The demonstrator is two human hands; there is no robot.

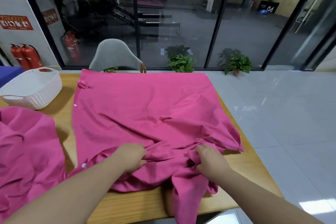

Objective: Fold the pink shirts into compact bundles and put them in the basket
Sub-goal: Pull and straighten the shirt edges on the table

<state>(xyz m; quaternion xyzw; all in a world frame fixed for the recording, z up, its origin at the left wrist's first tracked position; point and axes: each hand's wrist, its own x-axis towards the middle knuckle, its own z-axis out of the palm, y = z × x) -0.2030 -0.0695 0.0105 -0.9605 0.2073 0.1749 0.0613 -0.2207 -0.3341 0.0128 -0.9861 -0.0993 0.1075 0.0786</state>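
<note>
Left hand [133, 157], right hand [209, 160] grip bunched pink shirt [145, 107]

surface: wooden table [138, 203] | under the fingers: spread pink shirt [145, 107] | left of the fingers: second pink shirt [27, 147] | beyond it, far-left: white basket [36, 92]

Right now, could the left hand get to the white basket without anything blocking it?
Probably yes. The basket sits at the table's far left corner, on the left hand's side, with only bare tabletop and the second pink shirt lying flat between. But that hand currently grips the spread shirt and must release it first.
</note>
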